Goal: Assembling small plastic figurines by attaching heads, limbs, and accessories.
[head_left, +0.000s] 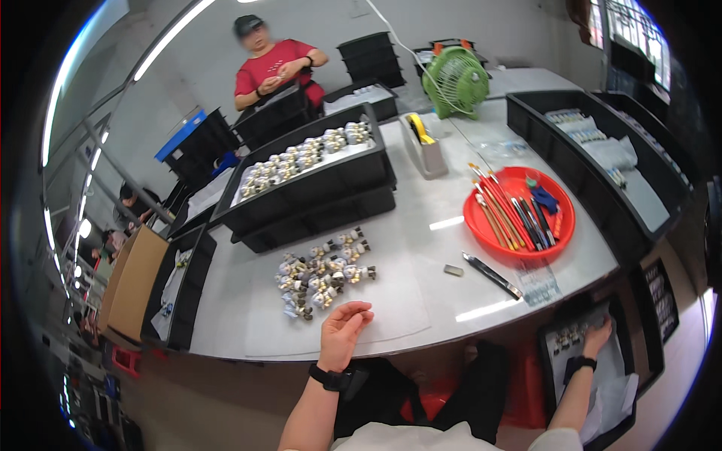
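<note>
My left hand (346, 331) hovers at the table's near edge with thumb and fingers drawn together; nothing shows in it. Just beyond it lies a loose heap of small white-and-grey figurines (320, 274) with gold and dark parts, on a white sheet (383, 316). My right hand (598, 338) reaches down at the lower right into a black bin (553, 368) lined with white paper. Its fingers are curled, and what they hold, if anything, is hidden. Beside them stands a short row of similar figurines (569, 338).
Stacked black crates (316, 207) with rows of figurines stand behind the heap. To the right are a red basin (481, 233) of brushes and pens, a black cutter knife (492, 276), a tape dispenser (425, 150), a green fan (456, 83) and a long black bin (579, 165). A co-worker (274, 68) sits opposite.
</note>
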The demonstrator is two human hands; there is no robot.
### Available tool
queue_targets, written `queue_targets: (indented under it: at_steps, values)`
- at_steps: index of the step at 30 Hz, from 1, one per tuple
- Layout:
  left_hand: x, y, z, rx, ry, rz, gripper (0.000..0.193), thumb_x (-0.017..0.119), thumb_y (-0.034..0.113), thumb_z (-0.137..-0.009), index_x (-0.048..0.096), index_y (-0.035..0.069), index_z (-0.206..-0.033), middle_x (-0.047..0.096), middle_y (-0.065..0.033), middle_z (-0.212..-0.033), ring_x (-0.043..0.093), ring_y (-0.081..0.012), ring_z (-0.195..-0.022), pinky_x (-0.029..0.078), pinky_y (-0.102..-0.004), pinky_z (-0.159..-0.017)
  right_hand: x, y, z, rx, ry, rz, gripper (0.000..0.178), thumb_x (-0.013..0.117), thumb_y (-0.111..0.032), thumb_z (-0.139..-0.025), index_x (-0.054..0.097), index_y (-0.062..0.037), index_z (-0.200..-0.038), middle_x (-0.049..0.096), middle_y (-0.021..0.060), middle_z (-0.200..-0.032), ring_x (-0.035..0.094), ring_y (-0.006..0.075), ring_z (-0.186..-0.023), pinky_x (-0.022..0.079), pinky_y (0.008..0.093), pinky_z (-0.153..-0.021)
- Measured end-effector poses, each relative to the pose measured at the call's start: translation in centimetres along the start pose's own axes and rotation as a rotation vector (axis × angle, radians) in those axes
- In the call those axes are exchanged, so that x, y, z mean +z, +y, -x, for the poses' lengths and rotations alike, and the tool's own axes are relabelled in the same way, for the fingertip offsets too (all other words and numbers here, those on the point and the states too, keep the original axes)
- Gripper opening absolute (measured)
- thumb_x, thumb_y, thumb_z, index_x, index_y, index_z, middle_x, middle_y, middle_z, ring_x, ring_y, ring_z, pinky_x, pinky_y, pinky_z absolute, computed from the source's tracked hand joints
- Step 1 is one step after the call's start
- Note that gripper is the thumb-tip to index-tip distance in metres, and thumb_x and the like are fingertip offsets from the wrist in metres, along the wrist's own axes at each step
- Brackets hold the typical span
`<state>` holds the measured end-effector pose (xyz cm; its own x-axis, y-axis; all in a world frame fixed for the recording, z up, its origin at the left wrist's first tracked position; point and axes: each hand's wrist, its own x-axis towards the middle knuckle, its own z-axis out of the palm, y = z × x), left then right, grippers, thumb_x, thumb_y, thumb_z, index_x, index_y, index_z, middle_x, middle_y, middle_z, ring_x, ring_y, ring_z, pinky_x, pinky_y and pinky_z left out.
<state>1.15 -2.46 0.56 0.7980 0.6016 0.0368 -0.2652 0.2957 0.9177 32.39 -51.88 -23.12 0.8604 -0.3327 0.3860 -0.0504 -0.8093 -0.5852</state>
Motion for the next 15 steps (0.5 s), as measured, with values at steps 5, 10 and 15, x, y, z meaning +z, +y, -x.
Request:
queue_targets:
  at_steps: [5,10,15]
  values:
    - [-0.1,-0.2,0.1,0.000,-0.044,-0.011,0.019,0.047,-0.003,-0.083,0.054,-0.002,-0.101,0.057,-0.0100,-0.102,0.057,-0.0158,-0.091,0.044,-0.0281,-0.085,-9.2,-16.2,4.2,0.142,0.038,-0.937,0.026,0.052,-0.005,-0.083,0.050,-0.0017,-0.109,0.054,0.0043,-0.088,0.051,0.0087,-0.072,0.040,0.0175,-0.061]
    - [-0.3,-0.3,0.0,0.008,-0.063,-0.048,0.020,0.047,-0.002,-0.083,0.053,-0.003,-0.103,0.056,-0.0116,-0.104,0.056,-0.0164,-0.092,0.043,-0.0296,-0.086,-12.7,-30.6,11.9,0.081,-0.471,-1.466,0.015,0.052,-0.006,-0.082,0.054,-0.0038,-0.097,0.049,-0.0003,-0.069,0.042,0.0043,-0.053,0.031,0.0165,-0.043]
    - [-0.6,-0.7,-0.1,0.046,-0.094,-0.087,0.020,0.046,-0.002,-0.084,0.053,-0.004,-0.103,0.056,-0.0106,-0.105,0.056,-0.0161,-0.093,0.043,-0.0296,-0.087,-13.4,-40.2,19.3,-0.031,-1.092,-1.363,0.016,0.054,0.001,-0.078,0.054,-0.0001,-0.095,0.055,0.0022,-0.073,0.048,0.0043,-0.059,0.036,0.0159,-0.049]
